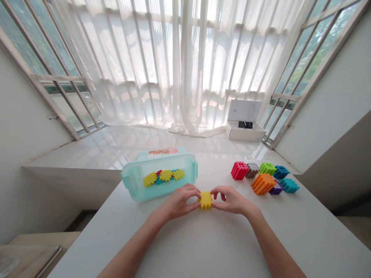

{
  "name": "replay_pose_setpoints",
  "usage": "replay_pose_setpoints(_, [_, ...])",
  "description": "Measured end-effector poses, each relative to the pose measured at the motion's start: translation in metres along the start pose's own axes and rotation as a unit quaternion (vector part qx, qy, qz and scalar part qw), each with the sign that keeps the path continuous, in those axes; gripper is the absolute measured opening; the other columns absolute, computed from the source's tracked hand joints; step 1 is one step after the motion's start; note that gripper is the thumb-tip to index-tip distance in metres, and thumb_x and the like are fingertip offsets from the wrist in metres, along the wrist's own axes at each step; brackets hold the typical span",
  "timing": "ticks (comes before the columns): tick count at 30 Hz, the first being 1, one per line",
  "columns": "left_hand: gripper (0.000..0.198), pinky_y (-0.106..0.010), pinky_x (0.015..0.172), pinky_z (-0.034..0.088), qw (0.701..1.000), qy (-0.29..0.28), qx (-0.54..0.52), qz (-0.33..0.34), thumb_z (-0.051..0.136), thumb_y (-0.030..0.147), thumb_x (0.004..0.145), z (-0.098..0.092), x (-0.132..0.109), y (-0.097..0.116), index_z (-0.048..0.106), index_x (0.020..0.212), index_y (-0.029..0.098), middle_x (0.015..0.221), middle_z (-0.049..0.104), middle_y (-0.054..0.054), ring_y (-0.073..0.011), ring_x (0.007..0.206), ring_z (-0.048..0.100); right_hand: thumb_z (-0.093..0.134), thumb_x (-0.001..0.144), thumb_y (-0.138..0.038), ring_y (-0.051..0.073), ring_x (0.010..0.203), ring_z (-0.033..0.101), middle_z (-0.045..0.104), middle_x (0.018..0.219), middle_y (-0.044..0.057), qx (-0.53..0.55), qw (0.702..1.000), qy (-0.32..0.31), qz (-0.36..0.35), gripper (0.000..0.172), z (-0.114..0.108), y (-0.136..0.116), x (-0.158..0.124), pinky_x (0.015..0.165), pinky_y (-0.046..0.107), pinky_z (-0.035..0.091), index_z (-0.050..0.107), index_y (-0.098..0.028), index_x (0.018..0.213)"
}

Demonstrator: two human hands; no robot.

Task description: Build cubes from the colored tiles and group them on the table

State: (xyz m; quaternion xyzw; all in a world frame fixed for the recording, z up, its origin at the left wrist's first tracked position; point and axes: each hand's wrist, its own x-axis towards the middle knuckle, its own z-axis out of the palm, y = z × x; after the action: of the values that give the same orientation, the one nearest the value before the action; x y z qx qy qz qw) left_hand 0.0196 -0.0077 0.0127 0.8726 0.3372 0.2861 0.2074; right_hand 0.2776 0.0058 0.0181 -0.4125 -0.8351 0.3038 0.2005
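A small yellow block with notched edges point(205, 200) rests on the white table point(203, 239) between both hands. My left hand point(185, 199) has its thumb and fingertips on the block's left side. On the right side, my right hand point(227, 199) touches the block with thumb and fingertips, its other fingers curled. Left of the hands stands a translucent teal bin point(139, 195); yellow notched pieces point(166, 175) lie inside it with some red and blue ones.
Notched blocks stand at the right: a red one point(239, 170), a gray one point(252, 170), an orange one point(263, 183), a green one point(267, 168), and several blue and purple ones. An open white box point(246, 134) holding a dark device sits on the windowsill by the curtain.
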Motion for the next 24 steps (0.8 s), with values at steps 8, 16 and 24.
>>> replay_pose_setpoints(8, [0.027, -0.033, 0.089, 0.052, 1.000, -0.003, 0.018, -0.021, 0.069, 0.031, 0.083, -0.005, -0.003, 0.001, 0.066, 0.109, 0.025, 0.110, 0.071, -0.006, -0.0224, 0.102, 0.065, 0.075, 0.074, -0.036, 0.015, 0.069, 0.057, 0.069, 0.096, 0.001, 0.003, 1.000, -0.012, 0.021, 0.042, -0.002, 0.006, -0.002, 0.065, 0.027, 0.049, 0.067, -0.025, 0.114])
replay_pose_setpoints(16, [0.017, -0.040, 0.092, 0.048, 0.957, 0.138, 0.202, -0.157, 0.051, 0.030, 0.091, -0.034, -0.008, -0.033, 0.067, 0.095, 0.023, 0.104, 0.072, -0.007, -0.0266, 0.103, 0.064, 0.053, 0.080, -0.015, 0.013, 0.068, 0.058, 0.068, 0.101, 0.001, 0.018, 0.999, 0.013, 0.041, 0.045, -0.007, 0.012, 0.000, 0.066, 0.026, 0.050, 0.058, -0.024, 0.124])
replay_pose_setpoints(24, [0.036, -0.052, 0.105, 0.036, 0.893, 0.091, 0.315, -0.307, 0.055, 0.030, 0.085, -0.050, -0.026, -0.069, 0.064, 0.119, 0.023, 0.129, 0.064, -0.013, -0.0344, 0.127, 0.052, 0.054, 0.082, -0.017, 0.012, 0.064, 0.055, 0.068, 0.092, -0.001, -0.027, 0.998, 0.058, 0.010, 0.041, 0.004, 0.014, 0.006, 0.066, 0.026, 0.047, 0.058, -0.024, 0.122])
